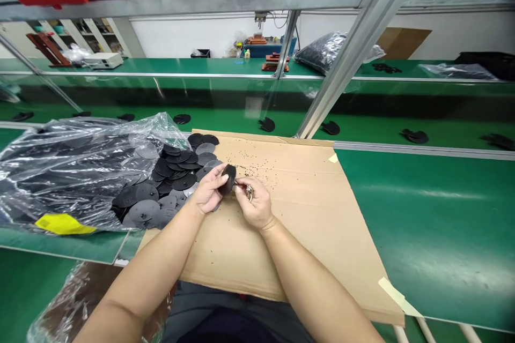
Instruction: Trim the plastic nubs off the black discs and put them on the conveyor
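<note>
1. The left hand [207, 190] is closed around the edge of a black disc [229, 178], holding it tilted up on edge above the far-left part of the cardboard.
2. The right hand [255, 203] pinches a small shiny metal piece [249, 193] just beside the disc, its exact form too small to tell.
3. The 2 hands are close together over a flattened cardboard sheet [306, 214], which lies on a green desk [422, 214], with masking tape [396, 295] at its near-right corner.
4. Black specks [249, 163] are scattered across the sheet near its far edge.
5. A pile of black discs [161, 187] overlaps the sheet's far-left corner, beside a clear plastic bag [68, 171] with a yellow tag [62, 223] at its near edge.
</note>
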The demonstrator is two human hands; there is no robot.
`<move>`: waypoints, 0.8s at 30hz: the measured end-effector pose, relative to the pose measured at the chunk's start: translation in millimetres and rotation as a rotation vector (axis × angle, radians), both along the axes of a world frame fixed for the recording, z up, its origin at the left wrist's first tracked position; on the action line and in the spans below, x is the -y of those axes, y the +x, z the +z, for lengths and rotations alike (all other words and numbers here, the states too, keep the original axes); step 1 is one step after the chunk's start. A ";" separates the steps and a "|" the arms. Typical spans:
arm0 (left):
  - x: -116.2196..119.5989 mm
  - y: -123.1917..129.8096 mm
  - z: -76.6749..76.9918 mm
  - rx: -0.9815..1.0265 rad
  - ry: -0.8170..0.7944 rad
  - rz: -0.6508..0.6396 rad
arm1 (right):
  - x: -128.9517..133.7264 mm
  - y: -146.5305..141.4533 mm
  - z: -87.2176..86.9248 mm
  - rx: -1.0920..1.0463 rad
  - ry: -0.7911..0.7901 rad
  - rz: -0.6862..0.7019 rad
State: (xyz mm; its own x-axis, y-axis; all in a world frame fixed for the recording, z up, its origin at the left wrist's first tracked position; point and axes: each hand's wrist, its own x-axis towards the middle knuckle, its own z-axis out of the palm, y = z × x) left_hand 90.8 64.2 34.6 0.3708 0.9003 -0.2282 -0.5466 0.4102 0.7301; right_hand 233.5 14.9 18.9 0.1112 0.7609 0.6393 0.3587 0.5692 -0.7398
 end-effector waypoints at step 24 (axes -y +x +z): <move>-234.9 139.5 13.9 -1.606 0.702 0.083 | -12.7 4.2 -0.2 -0.441 -0.237 -0.229</move>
